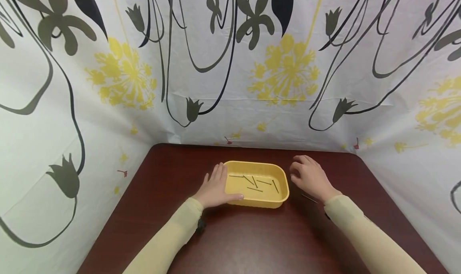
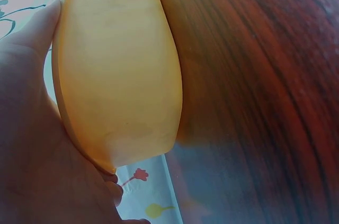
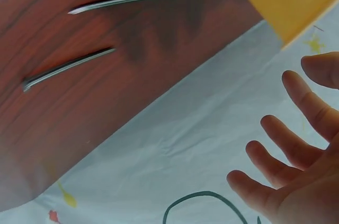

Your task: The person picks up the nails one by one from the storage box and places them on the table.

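A yellow plastic tray (image 1: 256,203) stands on the table with several nails (image 1: 264,182) lying scattered on its bottom. My left hand (image 1: 213,189) rests on the tray's left end, fingers straight, the thumb stretched along the front rim. In the left wrist view, that hand lies against the rim beside the tray wall (image 2: 116,70). To the right of the tray, my right hand (image 1: 312,179) hovers over the table with loosely bent fingers and nothing in them. Below it, two loose nails lie on the tabletop, one nearer the tray (image 3: 124,2) and another farther off (image 3: 69,69).
The dark reddish-brown wooden table (image 1: 245,242) has rounded far corners. White cloth (image 1: 230,82) printed with grey and yellow flowers hangs behind it and along both sides, close to the table's edges.
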The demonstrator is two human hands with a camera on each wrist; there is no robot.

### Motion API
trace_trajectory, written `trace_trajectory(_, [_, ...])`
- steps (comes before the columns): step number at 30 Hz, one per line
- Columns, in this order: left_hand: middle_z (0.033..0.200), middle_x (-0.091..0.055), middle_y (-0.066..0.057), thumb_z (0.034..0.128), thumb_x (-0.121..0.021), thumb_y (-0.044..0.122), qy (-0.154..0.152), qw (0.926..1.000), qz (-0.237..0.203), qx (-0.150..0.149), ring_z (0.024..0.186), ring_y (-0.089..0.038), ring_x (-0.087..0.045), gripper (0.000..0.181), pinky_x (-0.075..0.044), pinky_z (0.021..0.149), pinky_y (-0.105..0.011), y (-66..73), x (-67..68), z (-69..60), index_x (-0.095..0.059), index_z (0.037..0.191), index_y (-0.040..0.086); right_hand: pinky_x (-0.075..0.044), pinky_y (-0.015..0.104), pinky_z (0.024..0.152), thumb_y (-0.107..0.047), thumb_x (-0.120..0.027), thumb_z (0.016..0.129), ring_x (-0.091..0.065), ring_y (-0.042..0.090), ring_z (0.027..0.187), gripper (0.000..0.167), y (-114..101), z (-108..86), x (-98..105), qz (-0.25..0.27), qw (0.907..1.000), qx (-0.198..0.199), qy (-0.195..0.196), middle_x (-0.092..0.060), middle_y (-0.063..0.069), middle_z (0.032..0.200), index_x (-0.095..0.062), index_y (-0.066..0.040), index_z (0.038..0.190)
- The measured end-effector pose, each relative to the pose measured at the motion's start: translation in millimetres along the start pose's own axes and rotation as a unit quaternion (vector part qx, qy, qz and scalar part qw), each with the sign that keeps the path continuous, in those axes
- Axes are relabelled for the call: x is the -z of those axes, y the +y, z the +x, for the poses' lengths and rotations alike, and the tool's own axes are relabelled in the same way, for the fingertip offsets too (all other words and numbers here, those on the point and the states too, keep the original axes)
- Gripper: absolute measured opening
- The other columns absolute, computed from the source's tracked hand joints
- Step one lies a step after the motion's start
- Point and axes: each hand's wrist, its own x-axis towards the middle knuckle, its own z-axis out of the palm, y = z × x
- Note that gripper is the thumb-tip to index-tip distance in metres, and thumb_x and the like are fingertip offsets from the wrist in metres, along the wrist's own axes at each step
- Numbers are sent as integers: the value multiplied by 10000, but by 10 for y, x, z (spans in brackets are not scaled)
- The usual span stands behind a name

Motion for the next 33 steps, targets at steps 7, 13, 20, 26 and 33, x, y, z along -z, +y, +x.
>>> trace_trajectory(7, [1681, 41, -116, 727, -476, 936, -1, 10000, -21, 16, 1540, -271, 20, 1334, -137, 1168, -601, -15, -28, 15, -49, 1614, 35, -482, 600, 876, -165, -715, 848, -470, 366, 1274, 134, -191, 151, -1, 357, 9991, -194, -109, -563, 161, 1323, -736, -137, 977])
trace_trajectory(13, [1682, 43, -112, 720, -458, 949, -7, 10000, -5, 32, 1540, -268, 22, 1341, -141, 1167, -604, -6, -49, 10, -46, 1614, 38, -478, 604, 880, -166, -715, 870, -448, 363, 1302, 161, -306, 232, -18, 499, 9985, -153, -168, -543, 155, 1356, -728, -129, 1026])
trace_trajectory(20, [1682, 57, -103, 713, -444, 958, -34, 10000, -21, -5, 1540, -267, 31, 1345, -133, 1170, -599, -4, -33, 19, -36, 1616, 48, -459, 575, 939, -159, -717, 889, -440, 363, 1313, 163, -407, 319, -20, 655, 9975, -81, -240, -534, 160, 1373, -722, -132, 1050])
trace_trajectory(26, [1682, 48, -106, 718, -459, 949, -22, 10000, -43, 11, 1539, -260, 33, 1338, -127, 1171, -597, 1, -15, 12, -45, 1617, 48, -423, 545, 994, -127, -719, 872, -456, 359, 1291, 172, -492, 382, -88, 859, 9958, 130, -279, -547, 147, 1347, -715, -138, 1044])
trace_trajectory(33, [1681, 42, -114, 731, -484, 929, -54, 9999, -40, 79, 1539, -268, 23, 1324, -123, 1174, -591, 4, 5, -7, -48, 1616, 47, -467, 486, 943, -145, -734, 880, -500, 291, 1235, 181, -650, 413, -177, 985, 9933, 246, -552, -555, 95, 1344, -718, -158, 1059])
